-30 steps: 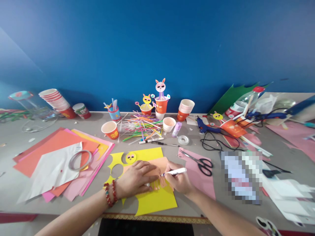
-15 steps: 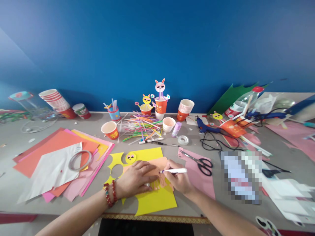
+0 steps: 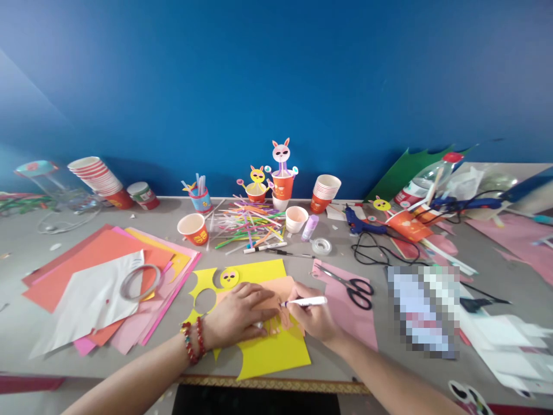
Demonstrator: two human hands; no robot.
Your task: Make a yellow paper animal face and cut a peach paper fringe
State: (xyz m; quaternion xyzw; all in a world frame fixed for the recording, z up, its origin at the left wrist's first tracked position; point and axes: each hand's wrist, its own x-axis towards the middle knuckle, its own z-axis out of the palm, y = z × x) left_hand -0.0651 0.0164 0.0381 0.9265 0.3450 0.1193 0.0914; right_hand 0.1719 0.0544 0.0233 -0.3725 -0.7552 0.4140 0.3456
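Observation:
My left hand lies flat with fingers stretched out, pressing a peach paper piece onto a yellow sheet that has round holes cut in it. My right hand is closed round a white marker, its tip touching the peach paper just right of my left fingertips. A small yellow cat face rests on the yellow sheet above my left hand. A bead bracelet circles my left wrist.
Black scissors lie on pink paper at right. A stack of coloured sheets with a tape ring sits at left. Behind are a straw pile, paper cups, a tape roll, a blue glue gun with cord.
The marker's barrel has tipped from slanting upward to nearly level, its tip shifting slightly on the peach paper. My left hand has stayed put.

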